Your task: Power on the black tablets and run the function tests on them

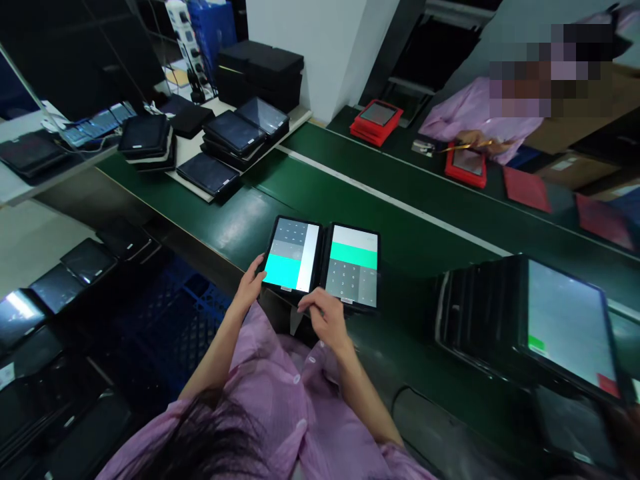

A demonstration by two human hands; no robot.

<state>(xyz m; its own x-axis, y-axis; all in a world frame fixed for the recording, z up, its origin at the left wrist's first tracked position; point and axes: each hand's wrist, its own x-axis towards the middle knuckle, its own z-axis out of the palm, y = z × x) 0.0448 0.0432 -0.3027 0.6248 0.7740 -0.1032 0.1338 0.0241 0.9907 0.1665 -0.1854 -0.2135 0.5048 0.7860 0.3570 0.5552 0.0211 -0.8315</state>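
Note:
Two tablets lie side by side at the near edge of a green work surface (pixel 400 347). The left tablet (pixel 290 257) is lit, with a calculator keypad, a bright turquoise block and a white strip. My left hand (pixel 250 283) grips its left edge, thumb at the screen's lower left corner. The right tablet (pixel 353 270) displays a calculator too, with a green band above its keys. My right hand (pixel 325 317) hovers by the lower right corner of the left tablet, index finger stretched out and the others loosely bent. It holds nothing; whether the fingertip touches the tablet I cannot tell.
A row of tablets (pixel 480 320) stands at right, its end screen lit. Stacked tablets (pixel 233 137) and black boxes (pixel 260 67) occupy the back left. More tablets (pixel 60 273) lie low at left beside a blue crate (pixel 193 313). Across the surface, a co-worker's hands hold a red-cased tablet (pixel 465 167).

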